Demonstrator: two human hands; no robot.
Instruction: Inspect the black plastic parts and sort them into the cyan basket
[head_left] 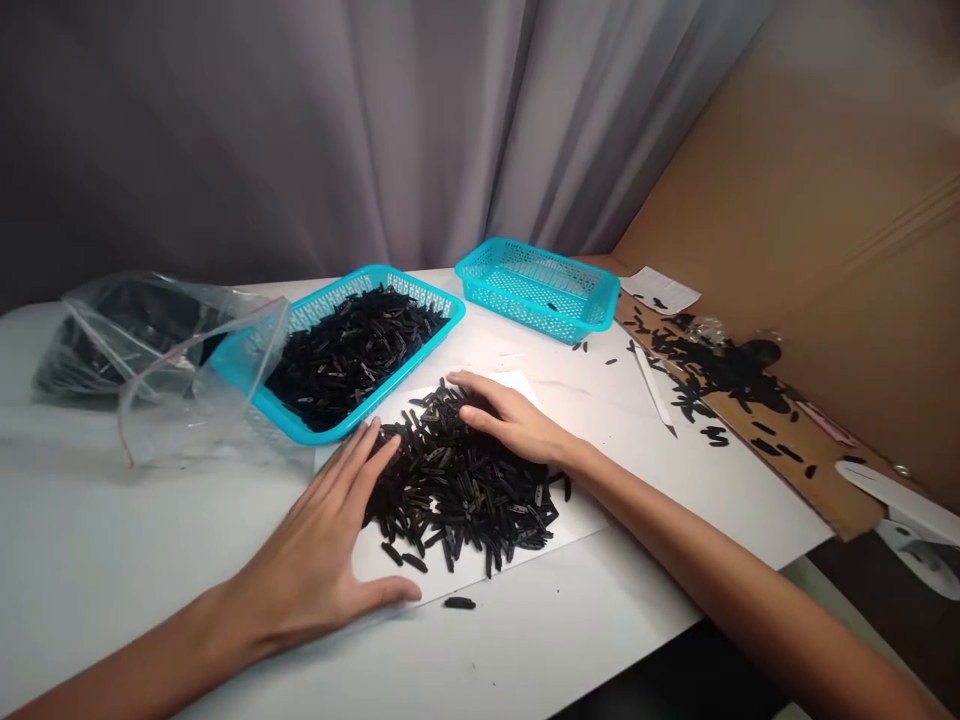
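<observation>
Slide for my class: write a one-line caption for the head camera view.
Left hand and right hand flank small black pieces on a white sheet beside a filled turquoise basket.

Two bare hands and forearms, the person's own, along the bottom of the frame.

The left hand (pixel 315 540) and left forearm (pixel 127 680) enter from the lower left, the right hand (pixel 510 420) and right forearm (pixel 712 570) from the lower right. Both hands are slim, with long tapering fingers (pixel 352 470) and short nails; the forearms are narrow and smooth, uncovered all the way to the frame edge.
</observation>
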